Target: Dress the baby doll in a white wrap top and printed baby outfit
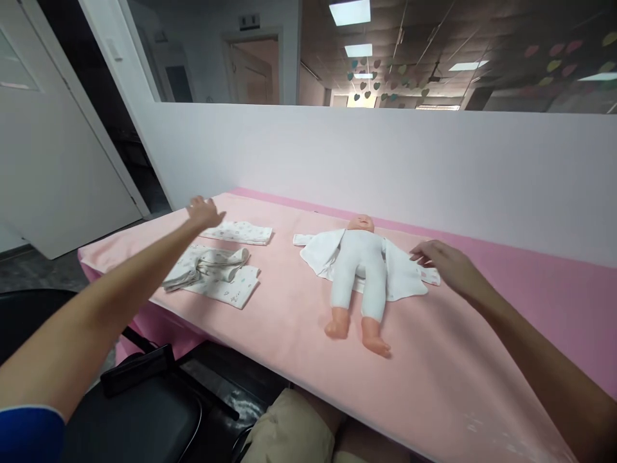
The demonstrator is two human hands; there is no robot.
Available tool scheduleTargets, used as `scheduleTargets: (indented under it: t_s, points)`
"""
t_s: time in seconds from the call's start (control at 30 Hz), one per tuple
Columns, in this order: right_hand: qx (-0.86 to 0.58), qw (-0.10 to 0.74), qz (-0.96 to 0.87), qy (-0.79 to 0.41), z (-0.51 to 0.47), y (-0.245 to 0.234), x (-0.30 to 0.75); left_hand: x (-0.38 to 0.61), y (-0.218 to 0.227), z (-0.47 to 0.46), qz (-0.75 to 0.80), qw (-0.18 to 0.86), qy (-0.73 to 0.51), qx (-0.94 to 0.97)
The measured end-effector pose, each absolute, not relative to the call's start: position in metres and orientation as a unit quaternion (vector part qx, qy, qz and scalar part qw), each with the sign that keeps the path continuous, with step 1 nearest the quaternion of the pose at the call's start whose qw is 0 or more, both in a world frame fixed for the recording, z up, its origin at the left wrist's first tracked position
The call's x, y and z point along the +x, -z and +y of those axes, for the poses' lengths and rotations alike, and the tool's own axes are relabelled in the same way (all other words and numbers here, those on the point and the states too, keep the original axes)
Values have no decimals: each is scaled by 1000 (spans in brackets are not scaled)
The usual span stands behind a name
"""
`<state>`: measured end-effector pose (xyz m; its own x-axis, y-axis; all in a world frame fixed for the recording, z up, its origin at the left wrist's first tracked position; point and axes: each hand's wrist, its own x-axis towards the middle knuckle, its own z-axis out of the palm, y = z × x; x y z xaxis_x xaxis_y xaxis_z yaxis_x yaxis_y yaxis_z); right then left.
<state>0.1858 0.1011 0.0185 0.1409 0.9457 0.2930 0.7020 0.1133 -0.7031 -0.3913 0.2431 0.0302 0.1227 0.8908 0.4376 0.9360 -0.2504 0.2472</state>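
A baby doll point(364, 257) with a white cloth body lies on its back, its feet toward me. Under it a small white baby jacket point(405, 276) is spread open, both sleeves out to the sides. Over the sleeve on the right is my right hand point(446, 260), fingers loosely bent and apart, nothing visible in them; whether they touch the cloth I cannot tell. My left hand point(205, 212) reaches far left with fingers spread, at the end of a folded printed baby garment point(245, 233). Nearer to me lies a pile of printed baby clothes point(222, 276), partly behind my left forearm.
A pink cloth point(289, 347) covers the table, which stands against a white wall point(385, 154) with a window above. A black chair point(139, 411) is at the near left, close to the table edge. A white door point(58, 148) stands at the far left.
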Motion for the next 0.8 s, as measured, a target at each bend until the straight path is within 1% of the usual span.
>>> scheduleTargets:
  t_s: [0.1, 0.2, 0.3, 0.4, 0.57, 0.73, 0.8]
  points:
    - [-626, 291, -718, -93, 131, 4, 158, -332, 24, 260, -643, 46, 244, -724]
    - [-561, 230, -795, -34, 167, 25, 128, -245, 63, 274, -578, 18, 231, -783]
    - [-540, 193, -819, 2, 201, 38, 104, -161, 87, 282, -520, -21, 256, -815]
    - [-585, 154, -796, 23, 229, 44, 89, -108, 102, 291, -522, -34, 279, -805]
    - [-639, 75, -765, 29, 270, 40, 77, -86, 123, 309, -536, -23, 288, -793]
    - [-631, 2, -776, 12, 306, 36, 63, -86, 134, 319, -552, -15, 290, -782]
    - [-628, -14, -778, 11, 313, 37, 56, -86, 134, 320, -554, -14, 290, -780]
